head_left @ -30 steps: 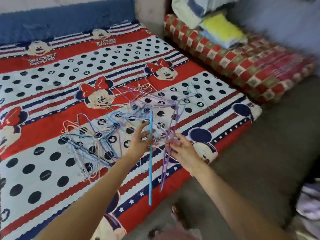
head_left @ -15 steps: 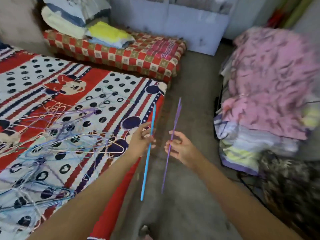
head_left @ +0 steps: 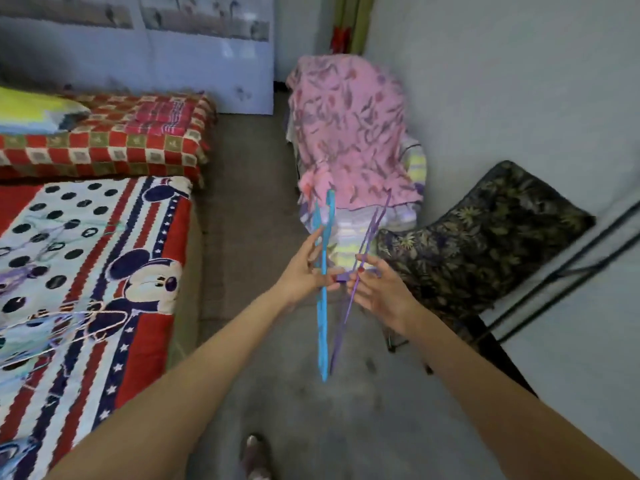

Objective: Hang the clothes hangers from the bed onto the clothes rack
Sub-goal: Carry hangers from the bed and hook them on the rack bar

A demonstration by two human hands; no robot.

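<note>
Bed (head_left: pixel 104 306) left, draped chair (head_left: pixel 349 133) ahead, rack (head_left: pixel 554 282) right.

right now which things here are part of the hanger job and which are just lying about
Part of the job:
- blue hanger, held by the left hand
- purple hanger, held by the right hand
- hangers left on the bed
- black metal frame, possibly the rack

Lying about:
- pink floral cloth
- dark leaf-print cushion
- checkered mattress
</note>
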